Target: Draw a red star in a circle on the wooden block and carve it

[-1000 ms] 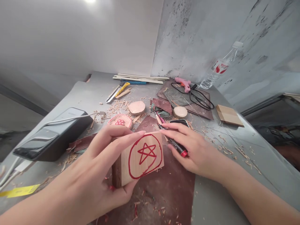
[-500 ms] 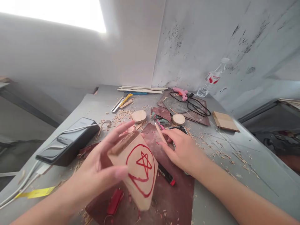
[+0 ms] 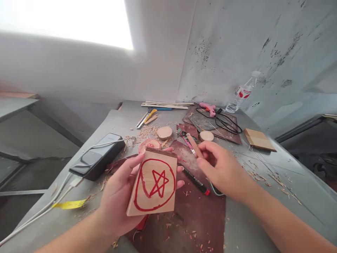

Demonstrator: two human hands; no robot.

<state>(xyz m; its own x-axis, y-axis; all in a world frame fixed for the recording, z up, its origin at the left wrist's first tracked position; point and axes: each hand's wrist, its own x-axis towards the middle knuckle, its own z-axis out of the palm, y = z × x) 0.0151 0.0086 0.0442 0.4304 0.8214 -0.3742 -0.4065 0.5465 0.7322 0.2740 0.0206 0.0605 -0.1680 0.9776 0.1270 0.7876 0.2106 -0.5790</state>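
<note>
In my left hand (image 3: pixel 121 196) lies a square wooden block (image 3: pixel 156 184), its face turned up toward me, with a red star inside a rough red circle. The fingers wrap behind the block and show at its right edge. My right hand (image 3: pixel 218 167) grips a slim wooden stick-like tool (image 3: pixel 195 146), its far end pointing up and left. What kind of tool it is, I cannot make out. Between the hands, a black marker with a red end (image 3: pixel 196 181) lies on a dark red mat (image 3: pixel 200 218). A red object (image 3: pixel 143 223) is mostly hidden under my left hand.
A black power bank-like box (image 3: pixel 98 156) with white cables stands left. Behind are wood slices (image 3: pixel 164 133), a yellow utility knife (image 3: pixel 147 117), a pink glue gun (image 3: pixel 209 109), a water bottle (image 3: pixel 243 92) and a cardboard piece (image 3: pixel 259 139). Shavings and thin wires litter the grey table (image 3: pixel 244 225).
The block has turned from a tilted, corner-down pose to nearly upright, now resting in my left palm. My right hand has lifted the wooden tool slightly and shifted right. The view has shifted a little.
</note>
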